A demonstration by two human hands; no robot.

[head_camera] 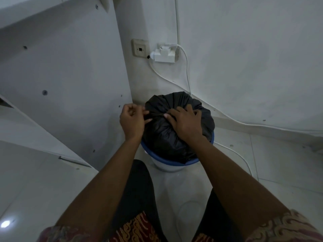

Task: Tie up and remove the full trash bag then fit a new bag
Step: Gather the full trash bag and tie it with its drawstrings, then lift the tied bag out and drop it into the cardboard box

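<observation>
- Trash bag (174,140) (black, full) sits in the blue-rimmed bin (157,158) on the floor, near the far wall.
- Left hand (132,119): fingers (143,112) curled, pinching a fold at the bag's left edge.
- Right hand (186,121): lies on the crown; whether it grips, cannot tell.
- Gathered ridge runs left-right between the hands.

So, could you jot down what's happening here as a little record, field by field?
activity: tying the full bag's top shut
bag: black trash bag, bulging above the bin
bin: white with a blue rim, standing near the wall
left hand: fingers pinch a strand of the bag
right hand: lies on the gathered top; grip unclear
bag lifted out: not yet
new bag: none in view
nearby: wall adapter, white cable
</observation>
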